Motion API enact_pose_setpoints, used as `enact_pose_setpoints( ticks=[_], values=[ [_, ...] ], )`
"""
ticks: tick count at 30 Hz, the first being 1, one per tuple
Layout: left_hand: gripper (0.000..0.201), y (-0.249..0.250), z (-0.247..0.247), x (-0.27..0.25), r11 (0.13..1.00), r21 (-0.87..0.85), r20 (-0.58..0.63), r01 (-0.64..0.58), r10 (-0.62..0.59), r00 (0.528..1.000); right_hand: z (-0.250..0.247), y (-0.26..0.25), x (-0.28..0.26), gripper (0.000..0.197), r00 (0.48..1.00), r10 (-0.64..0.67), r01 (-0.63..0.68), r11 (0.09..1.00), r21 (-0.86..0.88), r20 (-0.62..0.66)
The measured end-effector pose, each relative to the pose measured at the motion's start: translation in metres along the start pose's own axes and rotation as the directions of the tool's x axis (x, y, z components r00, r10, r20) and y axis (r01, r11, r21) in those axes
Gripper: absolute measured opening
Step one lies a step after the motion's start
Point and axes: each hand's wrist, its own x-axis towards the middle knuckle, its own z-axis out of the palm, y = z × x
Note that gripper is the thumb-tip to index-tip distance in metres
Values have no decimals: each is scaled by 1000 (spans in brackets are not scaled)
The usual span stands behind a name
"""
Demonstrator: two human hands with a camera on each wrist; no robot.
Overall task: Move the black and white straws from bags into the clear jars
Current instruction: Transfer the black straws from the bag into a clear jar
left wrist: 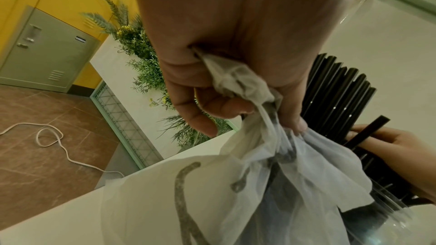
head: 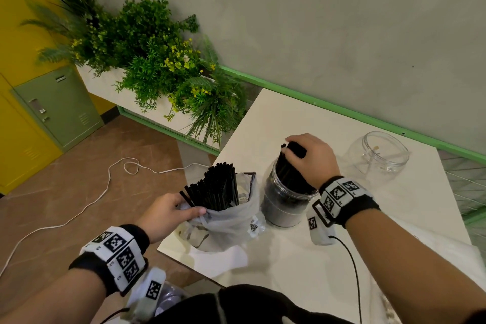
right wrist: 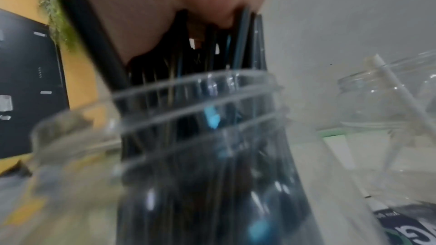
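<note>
My left hand (head: 181, 208) grips the bunched rim of a translucent bag (head: 226, 221) at the table's left edge. Many black straws (head: 219, 187) stand up out of the bag. In the left wrist view my fingers (left wrist: 212, 103) curl round the bag (left wrist: 247, 85). My right hand (head: 297, 151) grips the tops of a bundle of black straws (head: 288, 168) standing in a clear jar (head: 284, 208) beside the bag. The right wrist view is blurred and shows that jar (right wrist: 195, 111) full of black straws. A second clear jar (head: 378, 155) at the right holds a white straw (right wrist: 401, 98).
The white table (head: 289, 258) ends just left of the bag. Beyond it are a planter of green plants (head: 163, 66), a white cable (head: 100, 192) on the brown floor and yellow and green lockers (head: 55, 105). A green rail (head: 342, 110) runs along the wall.
</note>
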Motion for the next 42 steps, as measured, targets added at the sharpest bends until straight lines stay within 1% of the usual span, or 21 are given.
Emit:
enact_pose_setpoints(
  ticks=[2, 3, 4, 5, 7, 8, 10, 13, 14, 15, 17, 19, 21, 23, 25, 27, 31, 33, 37, 39, 42],
  values=[
    [62, 0, -1, 0, 1000, -16, -5, 0, 0, 1000, -9, 2, 6, 25, 995, 24, -10, 989, 146, -100],
    [59, 0, -1, 1, 1000, -17, -4, 2, -2, 1000, -13, 6, 9, 25, 993, 31, -11, 984, 175, -110],
    [50, 0, -1, 1, 1000, -8, -5, 0, 0, 1000, -15, 10, 11, 27, 997, 27, -14, 986, 165, -75],
    [44, 3, -1, 1, 1000, 5, -9, -4, 4, 1000, -15, 16, 11, 28, 1000, 24, -24, 992, 120, 0],
    [49, 7, 0, 1, 1000, 12, -20, -27, 28, 999, -14, 26, 10, 30, 988, 28, -32, 999, 22, 153],
    [50, 8, 0, 2, 999, 8, -22, -34, 34, 999, -14, 28, 8, 30, 985, 32, -35, 999, 17, 171],
    [52, 10, 0, 2, 999, 1, -29, -46, 46, 999, -19, 23, 2, 32, 996, 9, -14, 998, 64, 88],
    [54, 9, 0, 3, 998, -24, -24, -55, 54, 998, -34, 4, -18, 39, 990, -51, 67, 990, 123, -133],
    [55, 8, 0, 3, 998, -29, -19, -55, 54, 998, -36, -1, -28, 41, 982, -81, 100, 989, 106, -173],
    [55, 7, -1, 3, 998, -21, -16, -52, 52, 999, -35, -2, -40, 44, 977, -120, 133, 989, 64, -175],
    [52, 3, -1, 5, 999, -4, -16, -41, 41, 999, -27, 1, -60, 63, 976, -203, 197, 977, -85, -75],
    [53, 2, 0, 6, 999, -6, -21, -34, 34, 999, -16, 12, -71, 86, 970, -239, 243, 943, -227, 45],
    [54, 1, 1, 7, 999, -24, -15, -42, 42, 999, -10, 18, -68, 94, 976, -203, 216, 935, -280, 74],
    [52, 2, 2, 8, 999, -22, -9, -42, 42, 999, -8, 19, -57, 92, 990, -144, 142, 952, -272, 13],
    [51, 2, 2, 8, 999, -1, -1, -37, 37, 999, -8, 20, -46, 87, 996, -53, 38, 980, -197, -69],
    [51, 0, 0, 7, 999, 14, 11, -40, 40, 999, -7, 24, -37, 85, 995, 40, -49, 994, -94, -90],
    [50, -3, -1, 4, 999, 8, 28, -49, 49, 998, 0, 30, -28, 93, 990, 125, -126, 992, 9, 65],
    [49, -4, -1, 4, 999, 13, 21, -45, 45, 999, 3, 30, -26, 93, 988, 148, -151, 988, 40, 52],
    [49, -3, 1, 6, 998, 32, -13, -45, 45, 999, 5, 24, -26, 85, 990, 88, -88, 996, 11, -107],
    [48, -2, 2, 6, 999, 32, -14, -39, 39, 999, 5, 21, -24, 87, 992, 97, -97, 995, 6, -84],
    [48, -1, 2, 8, 999, 28, -19, -25, 26, 999, 4, 21, -13, 91, 983, 181, -180, 984, -10, 30]
  ],
)
